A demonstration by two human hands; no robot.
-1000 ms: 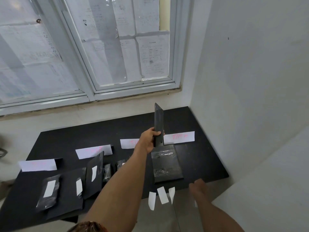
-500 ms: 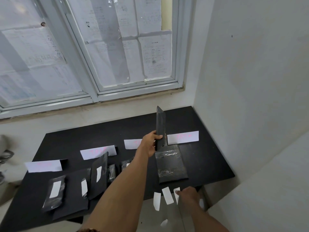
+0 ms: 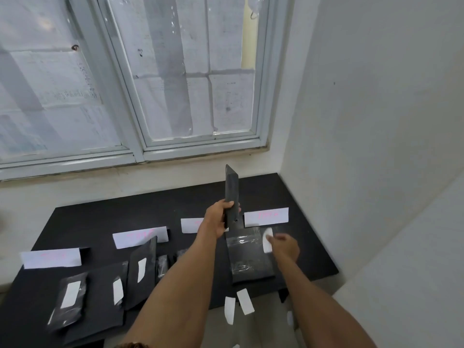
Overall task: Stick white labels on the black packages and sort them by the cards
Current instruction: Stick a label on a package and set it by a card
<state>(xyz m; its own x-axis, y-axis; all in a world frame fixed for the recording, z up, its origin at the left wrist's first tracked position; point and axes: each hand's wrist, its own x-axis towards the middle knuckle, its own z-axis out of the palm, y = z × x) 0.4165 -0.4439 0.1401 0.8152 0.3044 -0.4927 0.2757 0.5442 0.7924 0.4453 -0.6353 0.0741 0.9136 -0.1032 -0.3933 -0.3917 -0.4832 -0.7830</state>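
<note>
Since half a second ago the right hand [image 3: 285, 247] has come up from the worktop's [image 3: 100, 217] near edge. Two labels [image 3: 245, 301] hang there now where three hung then. This hand pinches a white label [image 3: 267, 240] between thumb and fingertips, over the pile [image 3: 251, 262] of black packages at 4 o'clock on the worktop.

At 8 o'clock lie three labelled packages [image 3: 67, 300], the rightmost propped up on edge. Behind them four cards [image 3: 139, 237] stand in a row from 9 to 2 o'clock, their pink writing too faint to read. Small dark packs [image 3: 162, 266] near 6 o'clock are half hidden by the left forearm.

The left arm reaches straight out from 6 o'clock. The left hand [image 3: 216, 219] grips a black package [image 3: 231, 189], fingers and thumb curled round its lower part. It holds the package upright and edge-on, pointing to 12 o'clock, so its faces do not show. This hand covers part of the third card. The right forearm enters from 5 o'clock, and its fingertips are blurred.
</note>
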